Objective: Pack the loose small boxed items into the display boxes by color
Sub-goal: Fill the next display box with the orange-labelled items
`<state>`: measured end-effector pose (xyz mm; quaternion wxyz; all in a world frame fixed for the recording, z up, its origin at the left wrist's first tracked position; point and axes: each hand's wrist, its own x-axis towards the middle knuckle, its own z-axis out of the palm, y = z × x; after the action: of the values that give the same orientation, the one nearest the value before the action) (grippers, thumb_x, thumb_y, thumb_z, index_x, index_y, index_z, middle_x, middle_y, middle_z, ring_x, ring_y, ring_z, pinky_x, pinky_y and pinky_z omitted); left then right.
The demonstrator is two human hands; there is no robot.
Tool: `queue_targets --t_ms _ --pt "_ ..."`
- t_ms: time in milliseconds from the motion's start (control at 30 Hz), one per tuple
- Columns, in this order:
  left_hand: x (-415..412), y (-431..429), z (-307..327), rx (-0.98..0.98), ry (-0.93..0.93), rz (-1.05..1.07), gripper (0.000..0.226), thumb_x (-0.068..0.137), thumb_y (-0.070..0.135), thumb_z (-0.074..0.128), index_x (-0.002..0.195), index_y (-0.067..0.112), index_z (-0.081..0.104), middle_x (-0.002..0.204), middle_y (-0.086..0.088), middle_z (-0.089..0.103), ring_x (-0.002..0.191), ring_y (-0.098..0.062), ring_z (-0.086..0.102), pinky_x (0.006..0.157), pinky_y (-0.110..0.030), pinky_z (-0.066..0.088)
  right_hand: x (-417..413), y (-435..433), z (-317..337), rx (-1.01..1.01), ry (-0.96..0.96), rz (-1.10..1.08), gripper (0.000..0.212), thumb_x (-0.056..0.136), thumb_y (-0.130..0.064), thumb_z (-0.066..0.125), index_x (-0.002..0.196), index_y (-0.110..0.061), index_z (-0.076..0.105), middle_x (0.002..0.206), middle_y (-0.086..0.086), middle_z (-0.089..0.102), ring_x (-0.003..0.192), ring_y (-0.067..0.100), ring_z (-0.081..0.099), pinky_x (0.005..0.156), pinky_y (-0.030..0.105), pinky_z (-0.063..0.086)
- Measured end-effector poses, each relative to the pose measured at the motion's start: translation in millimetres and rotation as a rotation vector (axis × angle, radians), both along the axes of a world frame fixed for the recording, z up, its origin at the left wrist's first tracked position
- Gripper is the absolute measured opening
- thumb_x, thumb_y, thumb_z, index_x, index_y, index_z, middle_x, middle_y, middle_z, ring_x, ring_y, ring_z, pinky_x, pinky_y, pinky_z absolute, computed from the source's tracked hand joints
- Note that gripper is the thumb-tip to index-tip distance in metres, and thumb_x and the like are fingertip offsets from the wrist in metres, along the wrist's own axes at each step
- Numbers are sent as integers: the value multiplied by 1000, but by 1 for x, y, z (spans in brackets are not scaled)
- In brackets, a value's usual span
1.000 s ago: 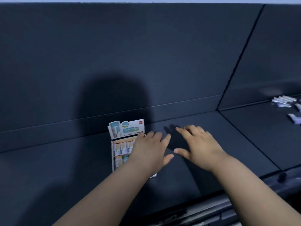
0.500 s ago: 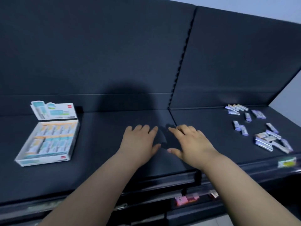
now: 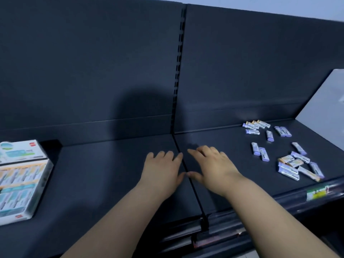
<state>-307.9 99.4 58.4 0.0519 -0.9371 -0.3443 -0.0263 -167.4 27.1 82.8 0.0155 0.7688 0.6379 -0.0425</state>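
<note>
1. Swinging the view rightward since the earlier frames: finding the display box (image 3: 20,185) pushed out to the 9 o'clock edge and partly cropped, and the loose small boxes (image 3: 264,154) sitting closer in at 3 o'clock; keeping both hands at the same middle spot.
2. Laying the left hand (image 3: 162,172) palm-down on the matte dark shelf (image 3: 104,174), just left of the seam (image 3: 195,194) between the two shelf boards, with fingers straight, slightly spread and holding nothing.
3. Laying the right hand (image 3: 216,170) palm-down just right of that seam, with fingers stretching toward 11 o'clock, thumb tip pointing to 9 o'clock and nearly meeting the left thumb; gripping nothing.
4. Seeing the display box as a flat rectangular tray of glossy white card, packed with rows of small boxes in orange and teal bands, all blurred, with a printed header card (image 3: 20,150) standing up at its 12 o'clock end.
5. Seeing the loose small boxes lying scattered, well apart from both hands: slim rectangular cartons, mostly lilac-and-white, a few orange, bunching tightly at the scatter's 12 o'clock and overlapping at its 5 o'clock near the shelf lip.
6. Noting a slotted upright (image 3: 179,62) running up the smooth dark back panel (image 3: 93,71) at 12 o'clock, and a glossy printed label (image 3: 317,192) sticking to the front rail at 4 o'clock.
</note>
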Motion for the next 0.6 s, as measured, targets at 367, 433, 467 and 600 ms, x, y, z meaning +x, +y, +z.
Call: queue_targets --t_ms 367,433,467,600 --pt "67 23 4 -26 25 -25 63 98 53 29 151 23 16 143 -3 39 128 -24 39 102 -42 28 73 26 -2 20 -12 -16 71 92 -59 41 151 -29 15 148 -3 28 134 19 28 108 33 25" --pt "84 23 1 -35 31 -13 63 98 54 29 151 23 15 143 -3 39 129 -24 39 102 -42 28 94 28 -4 11 -27 -17 71 91 -60 40 150 -29 15 148 -3 27 134 20 28 108 34 26" --pt "96 22 -2 -37 29 -7 63 97 54 30 151 23 15 143 -3 39 128 -24 39 101 -41 29 108 28 -4 11 -38 -16 71 91 -61 40 150 -29 15 148 -3 27 134 20 28 108 34 26" --pt "152 11 -9 -48 12 14 64 97 55 30 151 23 16 142 -3 41 127 -24 40 98 -40 31 169 20 -8 11 -69 6 71 91 -60 39 150 -29 14 148 -2 28 135 20 29 110 35 28"
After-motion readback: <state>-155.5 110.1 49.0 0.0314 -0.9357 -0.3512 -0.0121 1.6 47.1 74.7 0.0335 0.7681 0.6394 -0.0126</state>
